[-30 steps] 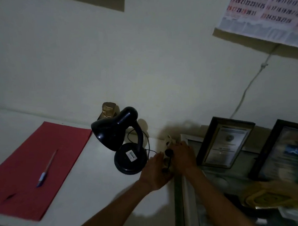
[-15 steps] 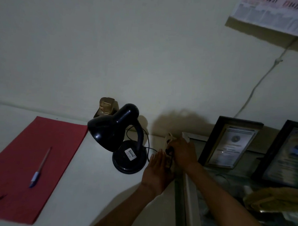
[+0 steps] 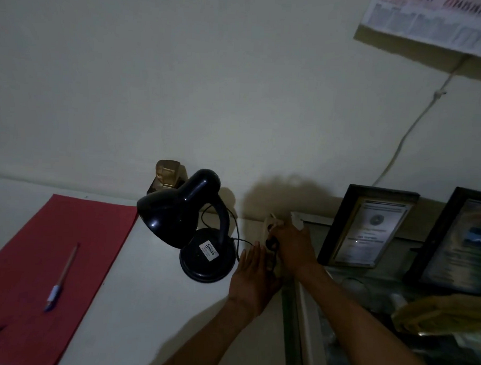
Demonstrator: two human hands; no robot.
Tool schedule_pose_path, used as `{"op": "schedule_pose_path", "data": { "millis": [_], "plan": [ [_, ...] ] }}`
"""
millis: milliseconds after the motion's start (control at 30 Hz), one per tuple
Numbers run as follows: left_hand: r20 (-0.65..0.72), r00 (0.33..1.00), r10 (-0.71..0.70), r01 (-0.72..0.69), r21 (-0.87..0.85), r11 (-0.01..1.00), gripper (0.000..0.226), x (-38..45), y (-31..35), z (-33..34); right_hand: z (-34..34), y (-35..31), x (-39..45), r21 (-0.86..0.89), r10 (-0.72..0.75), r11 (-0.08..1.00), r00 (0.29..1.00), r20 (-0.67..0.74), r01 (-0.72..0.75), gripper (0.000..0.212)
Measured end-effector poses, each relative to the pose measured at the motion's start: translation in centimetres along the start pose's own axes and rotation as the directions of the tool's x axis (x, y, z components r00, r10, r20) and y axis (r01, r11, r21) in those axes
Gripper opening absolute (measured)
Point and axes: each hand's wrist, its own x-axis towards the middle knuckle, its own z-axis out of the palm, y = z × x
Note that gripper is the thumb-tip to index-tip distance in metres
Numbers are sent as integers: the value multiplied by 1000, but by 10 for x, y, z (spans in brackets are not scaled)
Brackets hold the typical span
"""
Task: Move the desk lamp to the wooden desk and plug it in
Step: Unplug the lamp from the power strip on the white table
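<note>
A black desk lamp [image 3: 193, 221] stands unlit on the pale desk [image 3: 146, 302], its round base bearing a white label and its shade tilted down to the left. Its thin black cord [image 3: 239, 239] runs right to a black plug [image 3: 272, 244]. My right hand [image 3: 293, 244] grips that plug against a cream power strip [image 3: 270, 225] at the desk's right edge. My left hand [image 3: 253, 278] lies flat with fingers straight, pressed beside the strip's lower part. The strip's sockets are mostly hidden by both hands.
A red folder [image 3: 51, 265] with a pen [image 3: 61, 279] on it lies at the left. A small brown figurine [image 3: 168, 172] stands behind the lamp. Framed certificates [image 3: 367, 229] lean on the wall over a glass-topped cabinet [image 3: 305, 309] at the right. A white cable [image 3: 406, 134] climbs the wall.
The view has tilted slightly. My left hand has flattened and slid down along the power strip, while my right hand stays on the plug. The lamp has not moved.
</note>
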Motion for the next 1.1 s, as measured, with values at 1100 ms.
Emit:
{"op": "schedule_pose_path", "data": {
  "millis": [1100],
  "plan": [
    [547, 797, -256, 500, -835, -228, 29, -1, 8, -93, -15, -52, -93, 311, -33, 919, 833, -552, 242, 41]
  ]
}}
